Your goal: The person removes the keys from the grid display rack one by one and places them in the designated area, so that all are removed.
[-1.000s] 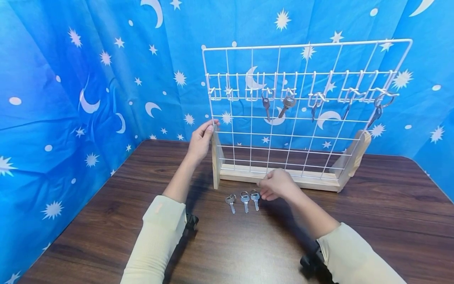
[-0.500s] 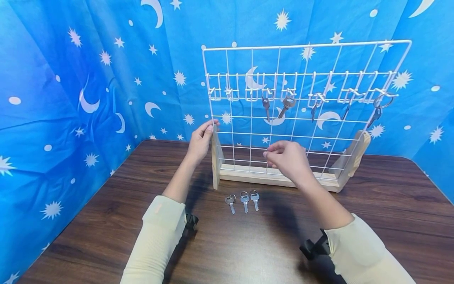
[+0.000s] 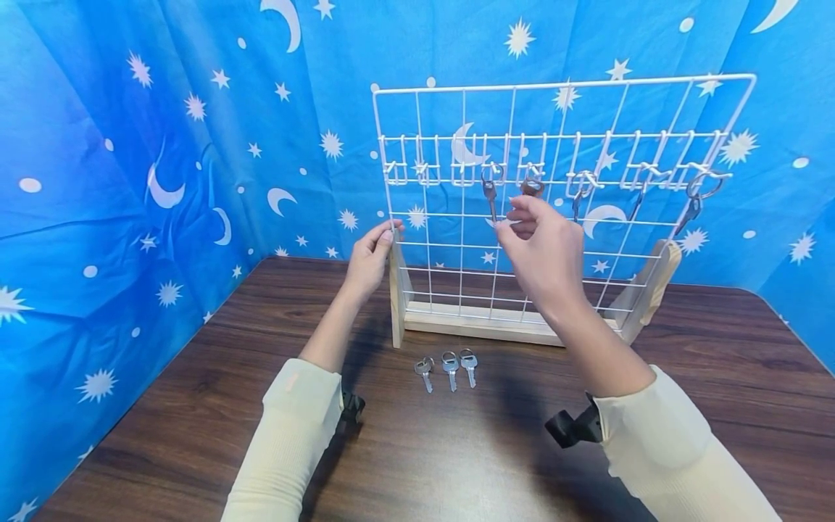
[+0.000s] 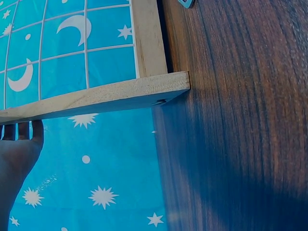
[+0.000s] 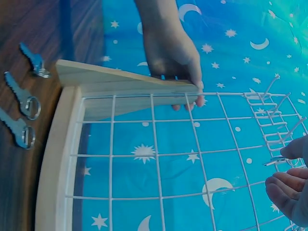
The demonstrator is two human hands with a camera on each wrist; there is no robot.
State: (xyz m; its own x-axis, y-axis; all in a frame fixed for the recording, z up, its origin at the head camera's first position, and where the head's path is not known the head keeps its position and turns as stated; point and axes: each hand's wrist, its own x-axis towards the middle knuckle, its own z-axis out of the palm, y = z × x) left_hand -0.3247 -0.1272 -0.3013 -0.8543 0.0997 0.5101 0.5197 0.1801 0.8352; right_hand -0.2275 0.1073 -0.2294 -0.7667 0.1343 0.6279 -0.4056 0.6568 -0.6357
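A white wire grid rack [image 3: 494, 246] stands on a wooden base [image 3: 470, 322], with a row of hooks. My left hand [image 3: 368, 257] grips its left wooden upright [image 4: 110, 94], fingers and thumb on opposite sides. In front of the grid, just below the hooks, is my right hand [image 3: 548, 250]. Its thumb and fingers pinch a small metal key [image 5: 275, 160], mostly hidden by the hand. Several keys hang from hooks, among them one [image 3: 490, 196] just left of my right fingertips and one at the far right [image 3: 694, 206].
Three keys with rings, left [image 3: 425, 374], middle [image 3: 451, 371] and right [image 3: 469, 368], lie on the dark wooden table [image 3: 404, 464] before the base. Hooks at the rack's left [image 3: 422, 172] hold no keys. A blue star-and-moon cloth [image 3: 215, 130] hangs behind.
My right hand has risen from beside the table keys, up past the lower grid to just under the hooks. The left hand, rack and three table keys have stayed put.
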